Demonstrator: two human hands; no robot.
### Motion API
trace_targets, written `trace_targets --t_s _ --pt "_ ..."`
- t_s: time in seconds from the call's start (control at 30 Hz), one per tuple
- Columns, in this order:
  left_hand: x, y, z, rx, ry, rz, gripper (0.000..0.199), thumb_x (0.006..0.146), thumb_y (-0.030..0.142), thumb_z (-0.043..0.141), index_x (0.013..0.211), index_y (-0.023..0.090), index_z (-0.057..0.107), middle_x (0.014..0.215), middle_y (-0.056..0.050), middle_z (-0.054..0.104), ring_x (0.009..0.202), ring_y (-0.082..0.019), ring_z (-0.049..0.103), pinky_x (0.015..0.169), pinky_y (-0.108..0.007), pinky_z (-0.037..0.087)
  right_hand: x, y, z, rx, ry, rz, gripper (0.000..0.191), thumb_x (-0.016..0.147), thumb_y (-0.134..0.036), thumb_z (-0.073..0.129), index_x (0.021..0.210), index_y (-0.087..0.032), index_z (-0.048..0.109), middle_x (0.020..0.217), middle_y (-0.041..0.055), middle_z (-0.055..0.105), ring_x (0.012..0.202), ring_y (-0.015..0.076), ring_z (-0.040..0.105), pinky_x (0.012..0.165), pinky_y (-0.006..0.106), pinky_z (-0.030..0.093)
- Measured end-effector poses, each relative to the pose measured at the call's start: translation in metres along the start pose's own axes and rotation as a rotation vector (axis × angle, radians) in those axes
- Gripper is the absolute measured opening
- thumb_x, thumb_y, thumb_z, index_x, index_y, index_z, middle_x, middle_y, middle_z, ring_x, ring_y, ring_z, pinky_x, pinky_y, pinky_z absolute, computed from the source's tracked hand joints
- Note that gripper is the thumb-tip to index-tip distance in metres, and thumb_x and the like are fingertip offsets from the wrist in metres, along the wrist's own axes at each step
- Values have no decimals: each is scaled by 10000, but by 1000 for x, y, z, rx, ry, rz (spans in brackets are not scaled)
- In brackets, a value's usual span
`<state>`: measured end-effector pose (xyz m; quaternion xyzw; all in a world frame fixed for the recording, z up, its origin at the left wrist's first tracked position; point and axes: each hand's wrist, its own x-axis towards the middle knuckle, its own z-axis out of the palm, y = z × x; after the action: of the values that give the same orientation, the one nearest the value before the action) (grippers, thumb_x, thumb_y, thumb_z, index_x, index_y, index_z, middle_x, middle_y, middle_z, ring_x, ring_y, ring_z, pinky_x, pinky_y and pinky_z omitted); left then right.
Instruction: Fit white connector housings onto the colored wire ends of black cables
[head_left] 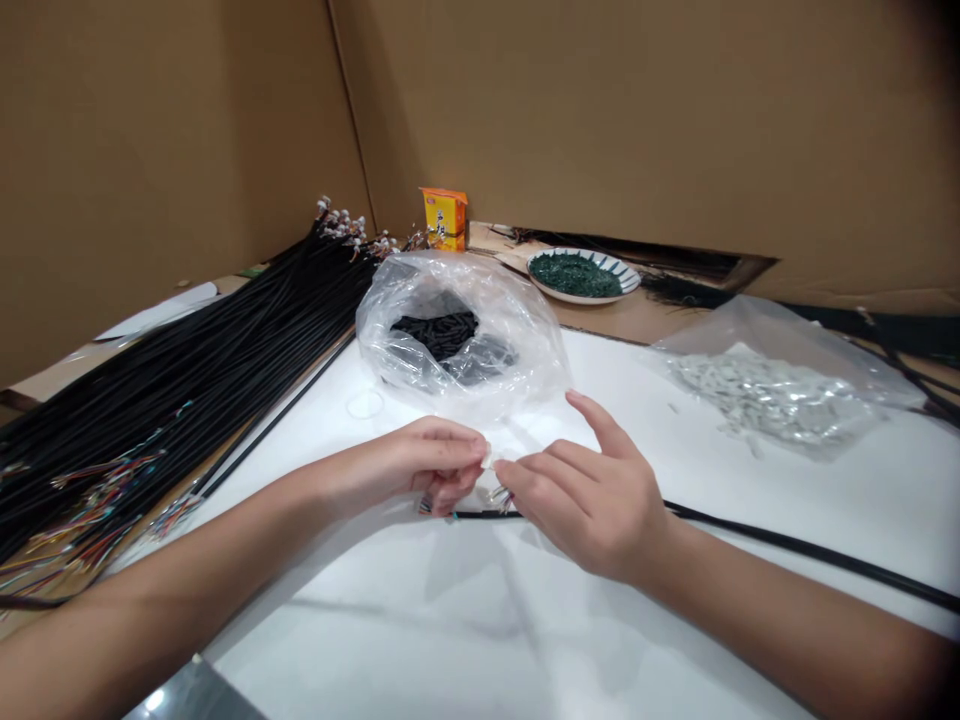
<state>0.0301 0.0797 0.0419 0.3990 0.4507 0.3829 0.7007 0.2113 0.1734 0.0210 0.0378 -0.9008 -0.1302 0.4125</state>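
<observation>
Two hands work at near centre: left hand pinches a small white connector; right hand, fingers curled narrow, touches coloured wire ends of a black cable, grip unclear. Bundled black cables lie left.

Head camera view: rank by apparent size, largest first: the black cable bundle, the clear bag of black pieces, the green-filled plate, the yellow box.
1. Black cable bundle
2. Clear plastic bag
3. Green-filled plate
4. Yellow box

The bag sits nearer the camera, so its lead over the plate is unsure.
</observation>
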Motion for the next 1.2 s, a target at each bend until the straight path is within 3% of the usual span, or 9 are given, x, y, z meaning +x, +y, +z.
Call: trace_targets --t_s 0.13,0.43,0.7,1.2 --pt "-3 1 -1 -27 -50 -30 324 865 377 512 651 139 461 494 65 313 425 -41 205 440 -213 161 0 -1 2 -22 38 4 94 851 -130 517 788 -179 567 576 -71 592 495 63 468 1006 463 400" --pt "-6 6 5 -33 36 -66 322 876 384 507 667 147 443 499 80 271 401 -18 127 393 -195 81 0 -1 3 -28 48 9 90 843 -125 528 780 -169 575 570 -70 585 490 63 458 1000 480 403" --pt "-9 8 9 -169 25 -166 290 858 370 545 691 162 431 534 86 271 392 -4 72 336 -151 37 -1 -2 1 -9 22 3 89 824 -117 545 770 -175 583 570 -65 572 497 64 459 1025 484 376" --pt "-4 -2 33 -364 279 -53 275 875 325 520 674 169 415 501 97 256 375 -5 75 301 -107 69 1 -1 5 17 23 45 112 840 -110 530 752 -145 592 555 -41 585 480 78 437 983 527 398"
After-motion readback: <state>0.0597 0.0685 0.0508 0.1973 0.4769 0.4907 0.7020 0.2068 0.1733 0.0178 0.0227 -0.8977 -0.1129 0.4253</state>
